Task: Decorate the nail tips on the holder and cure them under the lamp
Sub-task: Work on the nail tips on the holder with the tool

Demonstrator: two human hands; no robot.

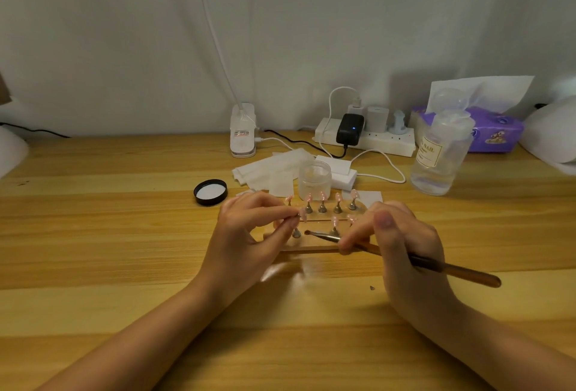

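Right hand (402, 244) pinches the brush (405, 258) like a pen, tip aimed at the nail tip (303, 215) that left hand (249, 234) pinches just above the holder (311, 245), prob for steadier painting w/ better angle.

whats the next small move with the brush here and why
Probably bring the brush tip up to the nail tip that the left hand pinches on its stand. The right hand grips the brush with its tip just below and right of that nail, above the holder, not yet touching it.
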